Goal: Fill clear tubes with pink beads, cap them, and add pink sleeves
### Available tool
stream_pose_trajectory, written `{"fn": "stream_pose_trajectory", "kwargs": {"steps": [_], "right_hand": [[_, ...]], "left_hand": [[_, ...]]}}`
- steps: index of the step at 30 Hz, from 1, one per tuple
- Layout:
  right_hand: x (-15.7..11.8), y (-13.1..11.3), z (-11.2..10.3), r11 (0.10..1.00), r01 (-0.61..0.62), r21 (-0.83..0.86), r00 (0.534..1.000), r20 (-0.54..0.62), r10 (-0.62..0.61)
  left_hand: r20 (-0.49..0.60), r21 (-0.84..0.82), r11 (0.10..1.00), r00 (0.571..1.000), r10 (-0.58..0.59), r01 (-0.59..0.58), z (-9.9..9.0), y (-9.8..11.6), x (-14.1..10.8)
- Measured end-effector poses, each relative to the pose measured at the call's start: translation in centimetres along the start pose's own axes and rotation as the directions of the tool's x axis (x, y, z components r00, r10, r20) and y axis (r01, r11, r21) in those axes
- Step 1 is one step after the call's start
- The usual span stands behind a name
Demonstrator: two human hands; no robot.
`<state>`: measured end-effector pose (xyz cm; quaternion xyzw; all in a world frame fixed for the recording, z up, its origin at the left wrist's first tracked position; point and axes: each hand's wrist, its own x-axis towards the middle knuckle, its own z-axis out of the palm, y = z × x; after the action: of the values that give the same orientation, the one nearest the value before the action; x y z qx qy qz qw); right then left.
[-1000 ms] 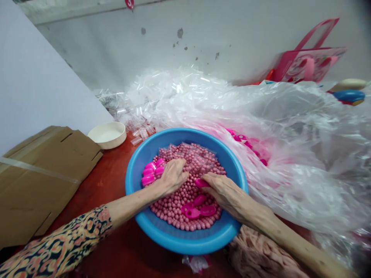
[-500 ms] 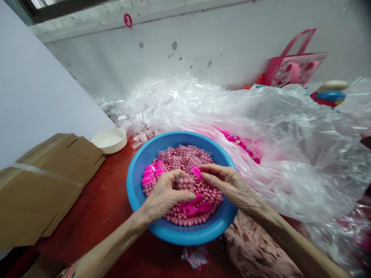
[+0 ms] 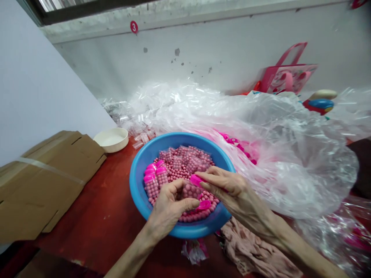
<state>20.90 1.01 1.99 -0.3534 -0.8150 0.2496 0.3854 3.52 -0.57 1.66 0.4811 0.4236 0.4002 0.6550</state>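
Observation:
Over a blue basin (image 3: 137, 173) of pink beads (image 3: 177, 170), my left hand (image 3: 171, 204) is closed around a small clear container filled with beads (image 3: 191, 190). Between the thumb and fingers of my right hand (image 3: 224, 183) is a bright pink cap (image 3: 196, 180), held at the container's upper end. Whether the cap sits fully on the rim, I cannot tell. A pink plastic scoop (image 3: 203, 205) lies on the beads below, partly hidden. Several filled containers with pink caps (image 3: 151, 183) stand at the basin's left side, and more clear bead-filled ones lie toward the back.
On the red table (image 3: 110, 193), a flattened cardboard box (image 3: 52, 173) and a white round dish (image 3: 112, 139) are at left. Clear plastic bags (image 3: 275, 143) heap up behind and right, with pink parts (image 3: 240, 146) inside. A pinkish cloth (image 3: 249, 247) lies front right.
My right hand has brought the pink cap down against the container's top. The left hand has shifted slightly right with the container, and the view has moved a little.

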Motion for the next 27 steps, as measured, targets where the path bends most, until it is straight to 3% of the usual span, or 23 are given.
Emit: {"fn": "stream_pose_trajectory", "kwargs": {"steps": [7,14,23,27], "right_hand": [[0.0,-0.6,0.4,0.994,0.009,-0.108,0.998,0.059,-0.003],[0.2,-0.4,1.8,0.986,0.092,-0.143,0.995,-0.012,-0.094],[-1.7,1.1,1.6,0.970,-0.015,-0.242,0.994,0.101,0.041],[-1.9,1.3,1.3,0.958,0.005,-0.285,0.992,0.119,0.030]], "left_hand": [[0.022,-0.016,1.000,1.000,0.020,-0.020,-0.5,-1.3,0.0],[0.009,-0.001,1.000,1.000,0.006,-0.006,-0.7,-1.9,-0.1],[0.019,0.062,0.998,1.000,-0.001,0.000,-1.0,-2.2,-0.6],[0.047,0.068,0.997,0.998,-0.028,0.025,-1.2,-2.1,-0.5]]}}
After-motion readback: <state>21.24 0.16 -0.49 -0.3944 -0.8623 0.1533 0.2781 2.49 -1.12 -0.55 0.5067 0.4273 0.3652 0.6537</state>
